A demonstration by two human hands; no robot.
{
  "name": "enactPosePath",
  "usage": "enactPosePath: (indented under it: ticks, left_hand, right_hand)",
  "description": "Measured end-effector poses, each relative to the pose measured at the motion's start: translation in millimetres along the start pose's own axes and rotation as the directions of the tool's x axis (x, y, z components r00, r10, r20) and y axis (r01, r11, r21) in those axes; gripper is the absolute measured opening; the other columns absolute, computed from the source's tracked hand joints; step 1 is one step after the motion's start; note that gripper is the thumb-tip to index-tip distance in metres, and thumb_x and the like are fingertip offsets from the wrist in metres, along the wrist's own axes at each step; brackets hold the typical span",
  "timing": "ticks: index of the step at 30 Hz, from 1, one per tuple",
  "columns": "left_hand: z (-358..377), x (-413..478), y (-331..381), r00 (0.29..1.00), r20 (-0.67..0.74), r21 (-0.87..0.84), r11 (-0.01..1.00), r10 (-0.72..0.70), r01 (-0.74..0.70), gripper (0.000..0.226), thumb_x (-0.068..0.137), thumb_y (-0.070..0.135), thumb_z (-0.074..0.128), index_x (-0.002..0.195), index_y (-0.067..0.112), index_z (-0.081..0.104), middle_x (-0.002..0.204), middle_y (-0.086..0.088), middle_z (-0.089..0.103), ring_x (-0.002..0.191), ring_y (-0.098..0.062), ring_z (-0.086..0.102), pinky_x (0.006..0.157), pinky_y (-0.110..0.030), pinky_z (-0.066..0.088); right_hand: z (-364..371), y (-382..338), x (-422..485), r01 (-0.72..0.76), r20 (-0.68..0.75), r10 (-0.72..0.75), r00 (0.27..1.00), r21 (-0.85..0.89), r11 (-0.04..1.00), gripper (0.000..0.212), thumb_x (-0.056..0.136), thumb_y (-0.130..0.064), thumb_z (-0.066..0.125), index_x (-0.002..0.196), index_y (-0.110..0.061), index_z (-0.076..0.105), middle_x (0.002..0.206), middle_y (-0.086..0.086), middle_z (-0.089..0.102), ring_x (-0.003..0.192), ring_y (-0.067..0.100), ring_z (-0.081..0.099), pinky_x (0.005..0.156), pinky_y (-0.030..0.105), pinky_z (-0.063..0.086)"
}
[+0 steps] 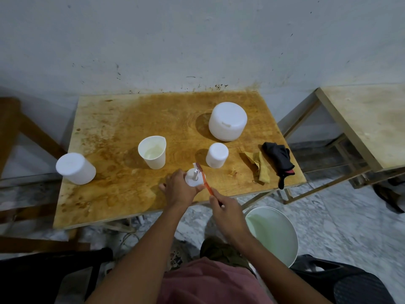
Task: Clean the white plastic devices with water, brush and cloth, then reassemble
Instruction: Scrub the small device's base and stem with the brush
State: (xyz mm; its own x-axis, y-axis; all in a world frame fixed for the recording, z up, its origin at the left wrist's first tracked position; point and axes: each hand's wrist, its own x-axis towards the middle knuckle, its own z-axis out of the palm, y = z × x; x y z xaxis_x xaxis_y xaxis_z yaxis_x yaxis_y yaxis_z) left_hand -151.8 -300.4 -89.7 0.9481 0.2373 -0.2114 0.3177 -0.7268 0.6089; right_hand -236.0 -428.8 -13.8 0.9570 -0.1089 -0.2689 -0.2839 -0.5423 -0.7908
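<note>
My left hand (178, 189) grips a small round white plastic part (194, 178) with a short stem, near the table's front edge. My right hand (226, 210) holds an orange toothbrush (206, 182) by its handle, and the bristle head lies against the part's top. A large white plastic dome (228, 121) stands at the back right. A small white cylinder (217, 155) sits in front of it. Another white cylinder (75, 168) stands at the left edge. A white cup (152, 155) holding liquid is in the middle. A yellow cloth (258, 166) lies at the right.
The stained wooden table (122, 119) stands against a grey wall. A black folded item (279, 160) lies at its right edge. A white bucket (274, 234) with pale liquid stands on the floor by my right arm. A second table (370, 119) is at the right.
</note>
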Motion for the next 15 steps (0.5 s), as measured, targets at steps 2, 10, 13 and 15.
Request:
enactPosePath:
  ticks: [2, 10, 13, 15]
  left_hand:
    - [-4, 1, -1, 0.998, 0.054, 0.038, 0.999, 0.015, -0.017, 0.06, 0.061, 0.063, 0.082, 0.103, 0.027, 0.059, 0.113, 0.007, 0.063, 0.118, -0.021, 0.05, 0.095, -0.045, 0.026]
    - [-19, 12, -7, 0.954, 0.282, 0.082, 0.989, 0.098, -0.125, 0.066, 0.072, 0.06, 0.075, 0.128, 0.035, 0.055, 0.135, 0.006, 0.053, 0.13, -0.024, 0.038, 0.104, -0.047, 0.02]
    - [-22, 15, -4, 0.946, 0.313, 0.132, 0.983, 0.084, -0.13, 0.064, 0.076, 0.057, 0.073, 0.132, 0.033, 0.054, 0.138, 0.003, 0.051, 0.134, -0.027, 0.036, 0.106, -0.049, 0.019]
    - [-23, 16, -2, 0.941, 0.328, 0.143, 0.981, 0.08, -0.134, 0.066, 0.076, 0.056, 0.074, 0.135, 0.033, 0.052, 0.139, 0.003, 0.051, 0.135, -0.027, 0.036, 0.108, -0.049, 0.019]
  right_hand:
    - [-17, 3, 6, 0.018, 0.008, -0.017, 1.0, -0.081, 0.997, 0.034, 0.101, -0.028, 0.047, 0.132, -0.038, 0.056, 0.058, -0.005, 0.054, 0.049, 0.003, 0.043, 0.051, 0.025, 0.034]
    - [-53, 2, 35, 0.076, 0.081, -0.055, 0.995, -0.285, 0.956, 0.03, 0.097, -0.031, 0.05, 0.121, -0.034, 0.068, 0.056, -0.007, 0.059, 0.049, 0.006, 0.044, 0.048, 0.025, 0.03]
    - [-56, -3, 41, 0.102, 0.077, -0.083, 0.994, -0.284, 0.953, 0.027, 0.095, -0.033, 0.053, 0.116, -0.038, 0.07, 0.048, -0.014, 0.054, 0.047, 0.006, 0.043, 0.047, 0.024, 0.029]
    - [-56, -6, 45, 0.109, 0.085, -0.084, 0.993, -0.34, 0.934, 0.028, 0.094, -0.034, 0.053, 0.114, -0.04, 0.07, 0.051, -0.012, 0.057, 0.049, 0.007, 0.044, 0.047, 0.024, 0.029]
